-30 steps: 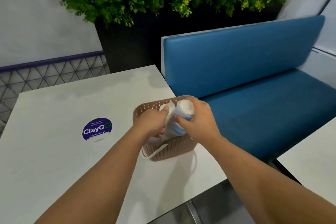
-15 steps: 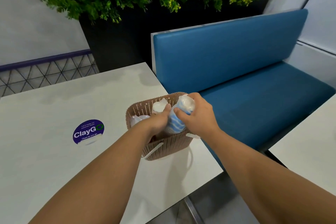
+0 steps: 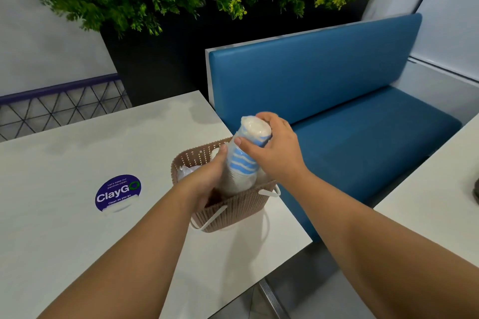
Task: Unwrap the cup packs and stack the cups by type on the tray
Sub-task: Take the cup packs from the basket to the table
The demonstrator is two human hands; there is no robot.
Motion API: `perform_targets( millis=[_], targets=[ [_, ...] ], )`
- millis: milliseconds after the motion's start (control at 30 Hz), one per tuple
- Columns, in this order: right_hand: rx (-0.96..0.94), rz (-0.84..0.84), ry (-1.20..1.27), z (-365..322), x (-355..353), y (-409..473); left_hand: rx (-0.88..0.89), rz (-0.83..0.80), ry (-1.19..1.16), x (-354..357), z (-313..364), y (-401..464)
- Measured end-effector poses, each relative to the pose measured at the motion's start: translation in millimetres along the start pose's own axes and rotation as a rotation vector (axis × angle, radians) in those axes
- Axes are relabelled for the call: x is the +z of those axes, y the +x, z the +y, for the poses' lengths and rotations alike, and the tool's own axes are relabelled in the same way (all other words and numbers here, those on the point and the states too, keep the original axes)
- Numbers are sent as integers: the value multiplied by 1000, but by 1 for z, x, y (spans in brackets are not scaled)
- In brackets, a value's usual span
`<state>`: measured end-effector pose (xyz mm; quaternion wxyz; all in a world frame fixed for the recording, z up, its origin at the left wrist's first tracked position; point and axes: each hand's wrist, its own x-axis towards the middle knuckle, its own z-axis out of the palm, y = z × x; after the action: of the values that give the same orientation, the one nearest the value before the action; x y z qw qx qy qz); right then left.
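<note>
Wrapped cup pack [image 3: 242,160], white cups with blue wavy stripes inside clear plastic, stood tilted, lower end down in the basket [image 3: 233,211], top end poking above the rim. Right hand [image 3: 272,153] was wrapped round the pack's upper part, thumb across the front, fingers over the sealed cap. Left hand [image 3: 207,181] clasped the pack lower down from the left, fingers partly hidden inside the basket.

Step looked like lifting the pack clear before unwrapping. Best done straight up along the pack's axis with light pressure, since thin cups probably crush easily and the film is likely slippery; the low hand should support the base.

Basket was brown perforated weave with white handles, sitting near the table [image 3: 64,163] corner beside the blue bench [image 3: 337,111]. It also held more wrapped stuff at left [image 3: 185,172], contents unclear. No tray in view. ClayGo sticker [image 3: 118,193] lay well to the left.
</note>
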<state>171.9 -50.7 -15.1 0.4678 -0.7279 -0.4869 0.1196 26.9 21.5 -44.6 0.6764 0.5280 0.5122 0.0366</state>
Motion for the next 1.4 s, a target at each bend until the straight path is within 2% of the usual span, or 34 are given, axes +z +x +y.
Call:
perform_targets(
  millis=[200, 333, 433, 567, 633, 733, 800, 900, 1000, 1100, 1200, 1267, 1333, 1400],
  targets=[
    [-6, 0, 333, -38, -11, 8, 158, 51, -97, -1, 28, -30],
    [-48, -153, 390, -42, -26, 12, 251, 65, -174, 4, 51, -49],
    [10, -225, 477, -25, -36, 7, 295, -14, -161, 19, 69, -59],
    [92, -88, 735, -3, -72, -9, 340, -167, -40, 63, 83, -67],
    [107, 1, 760, 11, -99, -22, 343, -231, 42, 93, 85, -67],
    [143, 123, 754, 38, -145, -48, 385, -224, 305, 142, 84, -62],
    [169, 179, 733, 61, -179, -72, 466, -262, 493, 178, 82, -62],
    [229, 266, 729, 100, -231, -115, 700, -432, 644, 246, 76, -76],
    [271, 351, 706, 133, -278, -160, 823, -471, 539, 329, 54, -86],
    [331, 441, 633, 161, -317, -201, 854, -420, 482, 412, 23, -81],
    [386, 436, 450, 194, -355, -249, 798, -443, 431, 477, -12, -63],
    [470, 419, 219, 219, -379, -286, 789, -406, 438, 508, -34, -58],
    [687, 409, -135, 256, -401, -322, 788, -367, 466, 533, -49, -52],
    [931, 301, -499, 287, -412, -353, 787, -366, 467, 555, -59, -45]
  ],
)
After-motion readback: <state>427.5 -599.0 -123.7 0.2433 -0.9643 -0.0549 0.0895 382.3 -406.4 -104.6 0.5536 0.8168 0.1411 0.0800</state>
